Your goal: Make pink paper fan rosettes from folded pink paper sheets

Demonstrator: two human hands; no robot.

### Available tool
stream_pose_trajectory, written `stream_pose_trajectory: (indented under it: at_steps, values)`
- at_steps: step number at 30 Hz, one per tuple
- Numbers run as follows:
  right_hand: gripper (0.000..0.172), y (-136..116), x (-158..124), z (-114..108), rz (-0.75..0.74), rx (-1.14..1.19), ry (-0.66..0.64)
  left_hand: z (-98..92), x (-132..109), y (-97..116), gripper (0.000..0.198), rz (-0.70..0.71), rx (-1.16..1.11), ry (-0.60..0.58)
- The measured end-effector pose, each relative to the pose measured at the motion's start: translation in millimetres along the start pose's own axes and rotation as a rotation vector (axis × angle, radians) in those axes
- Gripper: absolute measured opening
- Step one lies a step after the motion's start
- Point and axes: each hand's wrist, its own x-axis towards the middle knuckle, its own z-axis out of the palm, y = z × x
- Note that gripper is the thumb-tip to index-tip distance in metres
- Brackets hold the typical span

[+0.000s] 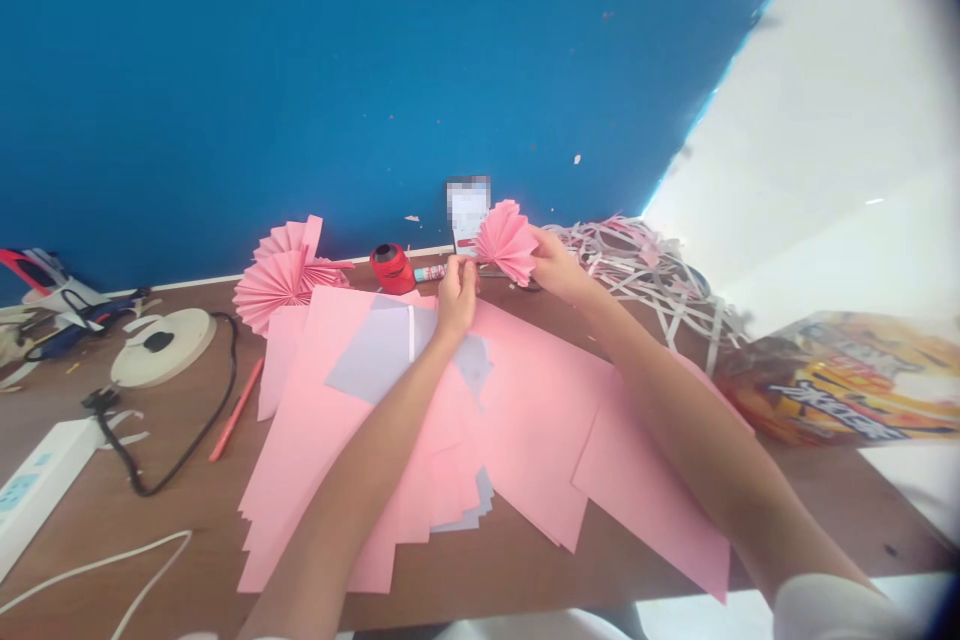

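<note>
Head view: we hold a pink pleated fan [506, 238] just above the centre of the frame, over the far edge of the surface [150, 540]. Left hand [457, 295] pinches its lower left end, fingers closed; right hand [556, 265] grips its right side. Loose pink sheets [525, 420] lie below both hands. Finished fans [281, 278] lie centre left, with a red tape roll [391, 267] between them and the left hand.

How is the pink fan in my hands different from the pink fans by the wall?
The held fan is off the table, pinched between the left hand and right hand; the fans by the wall rest on the table, untouched. The held fan is single and looks smaller; the fans by the wall overlap. Both are pleated pink paper.
</note>
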Motion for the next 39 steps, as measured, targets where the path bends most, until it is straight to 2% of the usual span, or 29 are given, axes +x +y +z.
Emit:
stream_pose_trajectory:
  at_steps: [4, 6, 9, 14, 19, 24, 28, 33, 39]
  values:
    - [0.013, 2, -2, 3, 0.116, 0.179, 0.058, 0.6, -1, -3, 0.038, -0.104, -0.17, -0.104]
    - [0.011, 3, -4, 4, 0.163, 0.198, 0.017, 1.0, -1, -3, 0.046, -0.136, -0.263, -0.159]
    - [0.009, 9, -7, 5, 0.188, 0.184, -0.032, 0.8, 2, -3, 0.054, -0.16, -0.36, -0.158]
    - [0.014, 24, -8, 4, 0.177, 0.138, 0.039, -1.7, 8, -4, 0.052, -0.209, -0.432, -0.209]
    - [0.018, 27, -8, 5, 0.172, 0.103, 0.035, -1.1, 6, -7, 0.048, -0.248, -0.469, -0.285]
    - [0.029, 35, -3, 5, 0.233, 0.127, 0.144, -0.1, 8, -10, 0.039, -0.248, -0.496, -0.198]
    - [0.048, 37, 1, 3, 0.279, 0.21, 0.201, -1.8, 11, -12, 0.034, -0.259, -0.5, -0.086]
    - [0.034, 26, 0, 7, 0.192, 0.114, 0.17, -3.6, 12, -12, 0.033, -0.28, -0.501, -0.017]
    - [0.022, 26, -2, 8, 0.289, 0.094, 0.112, -3.4, 12, -10, 0.032, -0.291, -0.488, -0.026]
